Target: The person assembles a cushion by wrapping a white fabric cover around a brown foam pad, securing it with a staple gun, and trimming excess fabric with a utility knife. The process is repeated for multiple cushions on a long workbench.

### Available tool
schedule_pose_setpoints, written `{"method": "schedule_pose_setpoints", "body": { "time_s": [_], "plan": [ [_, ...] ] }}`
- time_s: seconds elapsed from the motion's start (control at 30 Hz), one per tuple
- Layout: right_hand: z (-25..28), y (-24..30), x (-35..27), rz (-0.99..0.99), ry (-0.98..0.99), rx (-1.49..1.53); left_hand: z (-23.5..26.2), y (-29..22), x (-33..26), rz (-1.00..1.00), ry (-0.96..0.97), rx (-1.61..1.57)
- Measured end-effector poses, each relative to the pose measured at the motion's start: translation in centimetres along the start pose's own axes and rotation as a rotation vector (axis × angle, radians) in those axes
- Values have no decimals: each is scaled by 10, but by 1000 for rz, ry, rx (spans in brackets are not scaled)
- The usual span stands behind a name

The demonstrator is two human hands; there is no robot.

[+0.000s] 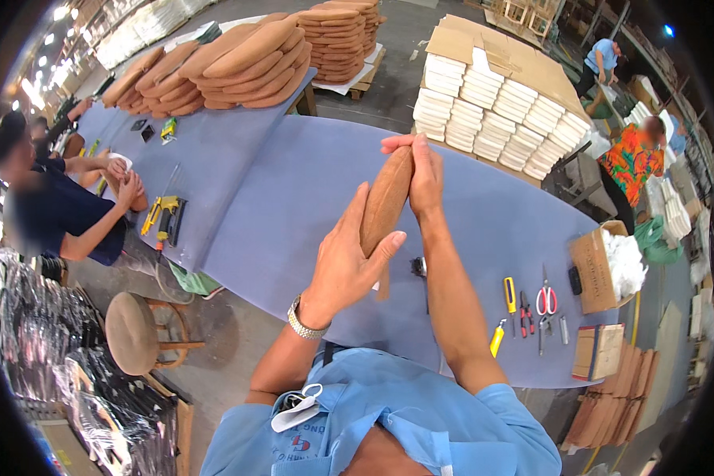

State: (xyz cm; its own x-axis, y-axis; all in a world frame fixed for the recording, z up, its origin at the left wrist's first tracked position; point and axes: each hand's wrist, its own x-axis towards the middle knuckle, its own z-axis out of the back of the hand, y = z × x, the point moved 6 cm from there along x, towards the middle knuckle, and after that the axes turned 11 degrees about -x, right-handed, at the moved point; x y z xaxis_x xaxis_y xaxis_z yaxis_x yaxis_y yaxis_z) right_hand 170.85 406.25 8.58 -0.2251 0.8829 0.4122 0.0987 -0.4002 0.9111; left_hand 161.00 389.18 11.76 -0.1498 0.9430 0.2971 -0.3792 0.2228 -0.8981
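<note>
A brown fabric-covered seat cushion (387, 198) stands on edge above the blue-grey table, its narrow seamed side turned up toward me. My left hand (343, 258) presses along its left face near the lower end, with the thumb across the near edge. At the far right end, my right hand (425, 178) grips the cushion, its fingers bent over the upper tip. The cushion is held between both hands; its right face is mostly hidden. A small dark tool (418, 266) lies on the table beside my right forearm, partly covered by it.
On the table's right are a yellow screwdriver (510, 287), a yellow cutter (497, 339), red-handled scissors (546, 299) and a box of white stuffing (596, 270). Stacked brown cushions (250, 67) stand far left. A co-worker (63, 190) handles a cushion near a yellow staple gun (165, 218).
</note>
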Motion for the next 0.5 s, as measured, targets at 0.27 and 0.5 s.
{"method": "schedule_pose_setpoints", "body": {
  "time_s": [0.27,0.5],
  "plan": [
    [-4,10,0,9,107,-83,-4,-6,3,-226,77,153],
    [10,3,-2,79,49,-8,-16,-6,7,-317,253,219]
  ]
}}
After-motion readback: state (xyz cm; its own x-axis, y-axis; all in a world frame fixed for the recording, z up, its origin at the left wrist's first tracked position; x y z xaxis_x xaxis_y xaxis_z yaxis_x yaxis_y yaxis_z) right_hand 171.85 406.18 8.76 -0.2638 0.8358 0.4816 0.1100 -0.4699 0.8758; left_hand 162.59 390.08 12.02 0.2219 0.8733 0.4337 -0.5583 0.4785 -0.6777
